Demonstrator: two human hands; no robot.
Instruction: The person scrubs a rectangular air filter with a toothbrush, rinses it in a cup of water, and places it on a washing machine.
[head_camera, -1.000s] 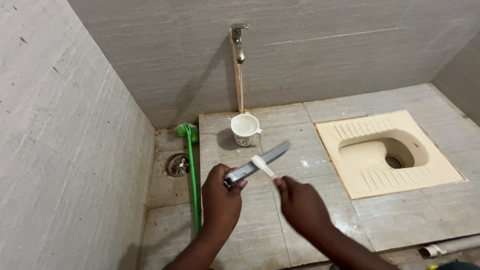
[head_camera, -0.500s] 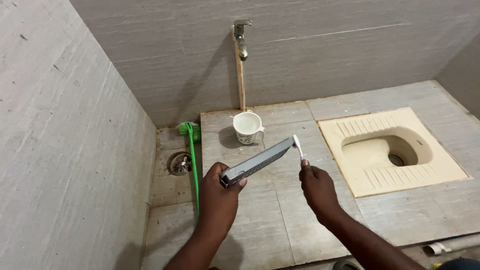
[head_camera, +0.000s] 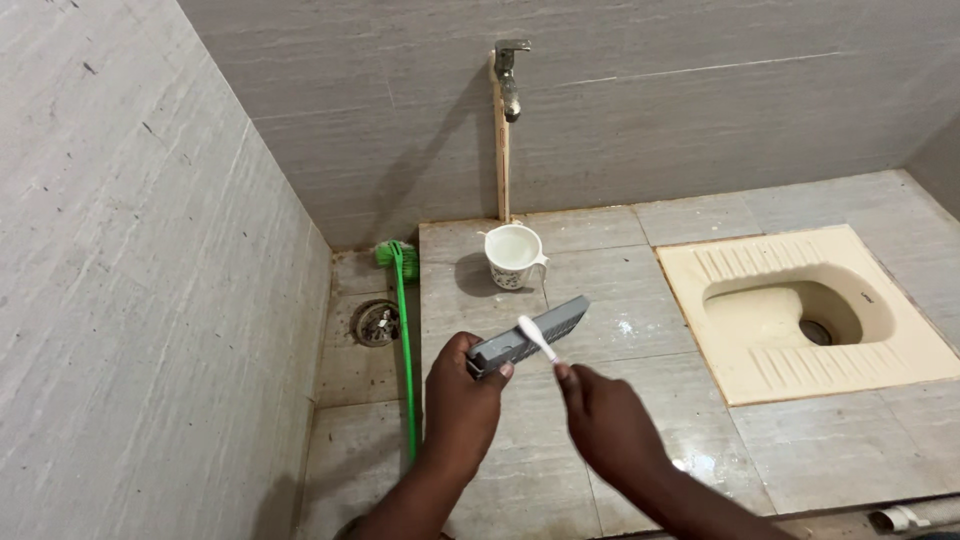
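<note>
The scrubbing wanted short, light strokes along the slats, with the grille gripped firmly. The left hand had its fingers clamped on the near end of the grey slotted grille, which ran off toward 2 o'clock. The right hand pinched a white toothbrush, its head lying across the grille's middle.
</note>
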